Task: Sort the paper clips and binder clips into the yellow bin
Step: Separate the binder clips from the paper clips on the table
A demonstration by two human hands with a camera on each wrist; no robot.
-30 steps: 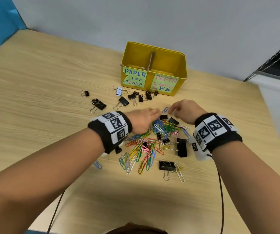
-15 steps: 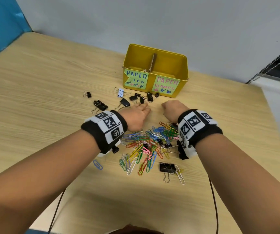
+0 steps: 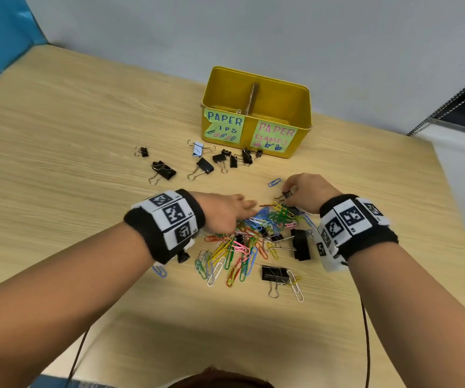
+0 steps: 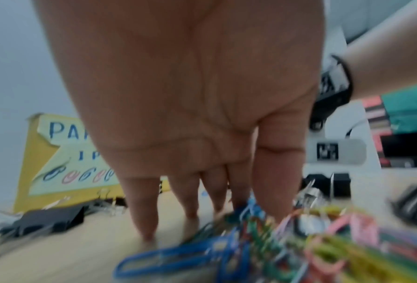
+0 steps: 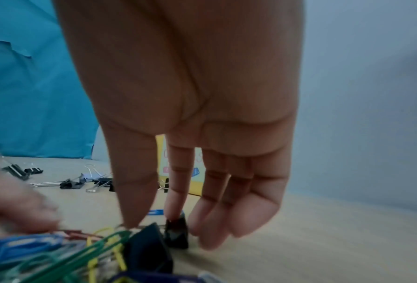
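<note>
We work at a wooden table point(image 3: 57, 163). The yellow bin point(image 3: 256, 88) stands at 12 o'clock from the pile, against the far wall; a divider splits it into two compartments. The left compartment carries a green label reading "PAPER ...IPS", the right one a label reading "PAPER CLAMPS". One clip hangs on the front rim by the divider; we cannot tell what lies inside.

The heap of coloured paper clips point(image 3: 242, 242) lies at the table centre, between our wrists. A single blue paper clip point(image 3: 274, 182) lies apart, at 12 o'clock from the heap. Another blue one point(image 3: 159, 271) lies at 8 o'clock, beside the left wrist.

Our left hand point(image 3: 223, 212) lies palm down, fingers extended and only slightly spread. Its fingertips point(image 4: 147, 227) touch the table at the 10 o'clock edge of the heap. It grips nothing.

Our right hand point(image 3: 307, 191) sits at 1 o'clock of the heap. Thumb and index finger point(image 5: 176, 191) point down and pinch a small black binder clip point(image 5: 177, 235), which rests on the table. The remaining fingers hang loosely curled.

A scattered group of black binder clips point(image 3: 220, 161) lies just in front of the bin, at 11 o'clock from the heap. A large binder clip point(image 3: 300, 243) lies at 3 o'clock, another point(image 3: 274, 274) at 5 o'clock.
</note>
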